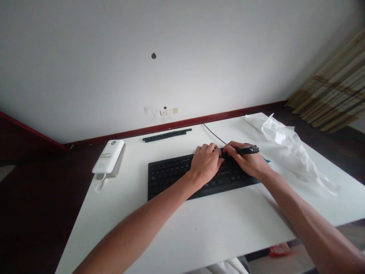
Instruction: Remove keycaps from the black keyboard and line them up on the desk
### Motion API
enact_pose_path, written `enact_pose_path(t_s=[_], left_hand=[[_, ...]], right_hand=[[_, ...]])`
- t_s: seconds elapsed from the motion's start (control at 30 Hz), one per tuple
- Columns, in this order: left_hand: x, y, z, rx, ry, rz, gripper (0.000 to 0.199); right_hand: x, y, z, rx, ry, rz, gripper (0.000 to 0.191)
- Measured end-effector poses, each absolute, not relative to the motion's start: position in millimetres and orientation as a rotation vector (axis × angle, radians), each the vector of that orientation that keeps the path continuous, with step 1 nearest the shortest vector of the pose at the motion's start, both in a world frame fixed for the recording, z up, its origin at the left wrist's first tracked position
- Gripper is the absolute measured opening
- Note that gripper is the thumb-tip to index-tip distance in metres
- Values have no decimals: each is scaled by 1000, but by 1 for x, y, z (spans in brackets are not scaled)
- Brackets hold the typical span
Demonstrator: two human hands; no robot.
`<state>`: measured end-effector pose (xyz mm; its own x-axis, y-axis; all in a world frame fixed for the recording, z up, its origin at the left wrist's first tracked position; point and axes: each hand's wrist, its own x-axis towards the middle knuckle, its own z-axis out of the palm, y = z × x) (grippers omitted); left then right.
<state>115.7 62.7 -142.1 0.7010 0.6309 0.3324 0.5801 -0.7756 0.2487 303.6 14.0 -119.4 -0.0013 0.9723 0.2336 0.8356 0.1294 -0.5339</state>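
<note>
A black keyboard point(168, 177) lies on the white table point(171, 236), its cable running off toward the wall. My left hand point(207, 161) rests on the keyboard's upper middle, fingers bent over its top edge and thumb beside them. Close to its right, my right hand point(246, 160) is closed around a dark tool point(249, 150) that sticks out between thumb and fingers, its tip hidden near the keyboard's top edge. Behind the keyboard, rows of loose black keycaps point(167, 136) are lined up.
At the table's left lies a white power bank point(108, 156) with a short looped cable, on a flat grey object. Crumpled white plastic point(285, 140) spreads over the right side. A bit of something blue point(267, 160) shows by my right wrist. The wall stands behind the table.
</note>
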Motion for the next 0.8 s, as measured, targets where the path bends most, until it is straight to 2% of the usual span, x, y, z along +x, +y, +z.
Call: enact_pose_path(t_s=[0.23, 0.57, 0.8], left_hand=[[120, 56, -139, 2967, 1001, 568, 14], [120, 62, -142, 2854, 945, 551, 11], [118, 62, -144, 2714, 989, 603, 20]], right_hand=[[302, 15, -125, -1805, -1829, 338, 39], [294, 15, -121, -1795, -1763, 378, 40], [291, 13, -122, -1713, -1797, 437, 39]])
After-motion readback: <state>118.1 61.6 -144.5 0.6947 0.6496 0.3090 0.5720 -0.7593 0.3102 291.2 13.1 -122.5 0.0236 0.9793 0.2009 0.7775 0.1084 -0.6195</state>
